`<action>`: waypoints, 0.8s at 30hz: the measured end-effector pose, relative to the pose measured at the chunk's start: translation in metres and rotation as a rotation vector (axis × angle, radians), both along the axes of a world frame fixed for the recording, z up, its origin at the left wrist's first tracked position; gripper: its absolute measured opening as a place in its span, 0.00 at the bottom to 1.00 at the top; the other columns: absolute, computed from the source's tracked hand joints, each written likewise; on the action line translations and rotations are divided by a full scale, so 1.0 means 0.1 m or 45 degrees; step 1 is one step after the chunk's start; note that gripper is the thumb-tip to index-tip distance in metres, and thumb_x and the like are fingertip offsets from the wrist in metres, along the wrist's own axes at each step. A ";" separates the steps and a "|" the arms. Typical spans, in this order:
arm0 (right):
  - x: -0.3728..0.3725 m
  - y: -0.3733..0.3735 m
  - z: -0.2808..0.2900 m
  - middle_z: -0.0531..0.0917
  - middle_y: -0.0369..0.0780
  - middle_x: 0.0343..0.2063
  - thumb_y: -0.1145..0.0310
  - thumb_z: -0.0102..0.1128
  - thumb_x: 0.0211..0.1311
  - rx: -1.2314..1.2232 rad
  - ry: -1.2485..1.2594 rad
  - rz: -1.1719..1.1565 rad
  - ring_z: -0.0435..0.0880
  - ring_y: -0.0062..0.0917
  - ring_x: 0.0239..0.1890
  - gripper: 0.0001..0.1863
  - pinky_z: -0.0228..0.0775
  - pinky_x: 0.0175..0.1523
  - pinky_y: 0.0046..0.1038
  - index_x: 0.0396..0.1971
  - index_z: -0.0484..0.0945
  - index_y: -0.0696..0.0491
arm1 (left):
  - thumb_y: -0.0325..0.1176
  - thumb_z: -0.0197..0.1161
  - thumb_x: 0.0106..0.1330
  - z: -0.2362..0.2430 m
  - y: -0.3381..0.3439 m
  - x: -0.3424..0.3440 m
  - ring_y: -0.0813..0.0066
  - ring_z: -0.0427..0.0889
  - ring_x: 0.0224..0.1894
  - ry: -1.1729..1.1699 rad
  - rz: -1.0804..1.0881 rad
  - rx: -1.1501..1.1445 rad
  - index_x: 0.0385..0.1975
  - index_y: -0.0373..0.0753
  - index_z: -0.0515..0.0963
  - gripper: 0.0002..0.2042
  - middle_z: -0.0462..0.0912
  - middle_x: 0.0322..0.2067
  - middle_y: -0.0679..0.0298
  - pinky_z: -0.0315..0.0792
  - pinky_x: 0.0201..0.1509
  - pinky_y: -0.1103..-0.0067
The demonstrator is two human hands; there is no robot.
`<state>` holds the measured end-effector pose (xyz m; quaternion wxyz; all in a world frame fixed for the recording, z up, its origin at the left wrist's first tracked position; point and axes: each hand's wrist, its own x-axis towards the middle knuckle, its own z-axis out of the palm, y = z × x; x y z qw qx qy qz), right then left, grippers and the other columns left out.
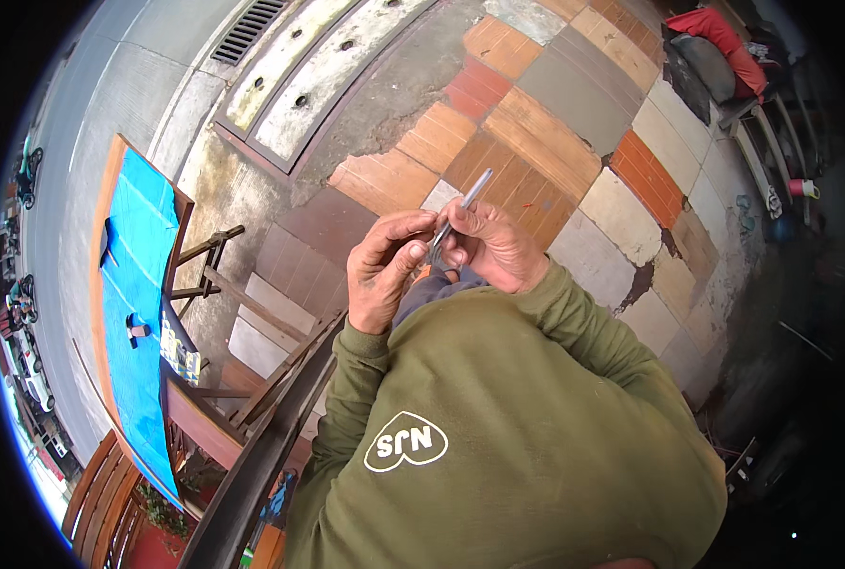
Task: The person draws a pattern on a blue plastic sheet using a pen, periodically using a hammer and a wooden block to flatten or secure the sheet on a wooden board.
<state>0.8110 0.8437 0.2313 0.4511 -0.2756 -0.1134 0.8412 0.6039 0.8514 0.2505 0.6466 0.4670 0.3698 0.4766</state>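
In front of my green shirt, both hands are raised close together. My right hand [503,248] pinches a slim, grey, pen-shaped tool [477,186] between thumb and fingers; one end points up and away from me. My left hand [382,270] is curled beside it, thumb and fingertips at the tool's lower part. Whether those fingertips grip the tool or a small piece at its end cannot be made out. The exact kind of tool does not show.
A bright blue-topped table [138,247] with a wooden edge stands at the left, a dark clip-like object [137,331] on it. A long dark beam [261,450] runs close by my left side. Patchwork tiles [536,123] cover the ground. Red cloth [721,43] lies at the far right.
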 end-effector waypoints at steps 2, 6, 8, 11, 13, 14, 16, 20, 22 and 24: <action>0.04 0.32 -0.01 0.85 0.33 0.33 0.54 0.68 0.77 0.034 -0.003 0.076 0.82 0.19 0.33 0.15 0.76 0.42 0.25 0.45 0.84 0.51 | 0.26 0.69 0.75 -0.04 0.16 0.05 0.65 0.85 0.60 -0.030 0.073 -0.040 0.56 0.29 0.84 0.14 0.86 0.57 0.54 0.80 0.66 0.70; 0.19 0.97 -0.07 0.86 0.34 0.35 0.57 0.67 0.78 0.084 0.062 0.209 0.83 0.20 0.36 0.13 0.77 0.45 0.24 0.47 0.84 0.52 | 0.24 0.69 0.74 0.04 0.51 0.26 0.65 0.85 0.61 -0.024 0.264 -0.057 0.54 0.31 0.85 0.12 0.86 0.58 0.53 0.79 0.67 0.70; 0.25 1.27 -0.06 0.87 0.36 0.37 0.58 0.67 0.78 0.107 0.133 0.293 0.83 0.20 0.36 0.13 0.77 0.45 0.24 0.48 0.84 0.53 | 0.21 0.69 0.72 0.07 0.68 0.36 0.65 0.85 0.61 -0.014 0.345 -0.009 0.54 0.31 0.85 0.12 0.86 0.58 0.53 0.80 0.66 0.70; 0.31 1.70 0.03 0.88 0.37 0.38 0.61 0.67 0.78 0.130 0.161 0.380 0.85 0.20 0.37 0.12 0.77 0.46 0.24 0.49 0.85 0.53 | 0.17 0.69 0.71 0.16 0.89 0.53 0.66 0.86 0.60 -0.096 0.494 -0.047 0.51 0.32 0.85 0.11 0.86 0.58 0.52 0.81 0.66 0.69; 0.36 1.86 0.06 0.88 0.37 0.39 0.63 0.66 0.78 0.151 0.120 0.457 0.86 0.20 0.39 0.10 0.79 0.47 0.25 0.50 0.85 0.53 | 0.17 0.69 0.71 0.17 0.98 0.62 0.65 0.86 0.59 -0.087 0.592 -0.041 0.48 0.33 0.84 0.10 0.86 0.57 0.52 0.82 0.66 0.67; 0.37 1.95 0.06 0.88 0.37 0.39 0.63 0.66 0.78 0.142 0.128 0.480 0.86 0.20 0.39 0.10 0.79 0.47 0.25 0.50 0.85 0.53 | 0.17 0.69 0.71 0.17 1.02 0.65 0.65 0.86 0.59 -0.081 0.616 -0.048 0.48 0.33 0.84 0.10 0.86 0.57 0.52 0.82 0.66 0.67; 0.35 2.12 0.05 0.88 0.37 0.40 0.65 0.65 0.79 0.161 0.183 0.555 0.86 0.21 0.40 0.11 0.80 0.50 0.25 0.52 0.85 0.56 | 0.17 0.69 0.71 0.18 1.09 0.71 0.65 0.87 0.58 -0.033 0.733 -0.042 0.48 0.33 0.84 0.09 0.86 0.56 0.52 0.83 0.65 0.68; 0.31 2.25 0.04 0.89 0.40 0.42 0.68 0.65 0.78 0.155 0.192 0.611 0.87 0.22 0.40 0.11 0.81 0.50 0.26 0.53 0.84 0.55 | 0.19 0.68 0.74 0.15 1.16 0.79 0.66 0.87 0.57 -0.090 0.826 -0.031 0.49 0.33 0.82 0.08 0.86 0.57 0.50 0.84 0.63 0.69; 0.24 2.28 0.03 0.89 0.39 0.42 0.69 0.66 0.78 0.239 0.109 0.599 0.87 0.21 0.40 0.12 0.82 0.48 0.25 0.55 0.84 0.57 | 0.20 0.66 0.75 0.11 1.18 0.80 0.65 0.87 0.57 -0.177 0.882 -0.073 0.50 0.34 0.80 0.08 0.85 0.57 0.50 0.85 0.62 0.68; 0.22 2.33 0.04 0.89 0.39 0.43 0.69 0.67 0.77 0.324 0.023 0.581 0.87 0.19 0.40 0.14 0.82 0.47 0.23 0.56 0.84 0.58 | 0.22 0.64 0.77 0.06 1.22 0.79 0.64 0.87 0.58 -0.266 0.931 -0.115 0.51 0.34 0.79 0.07 0.85 0.57 0.50 0.86 0.62 0.68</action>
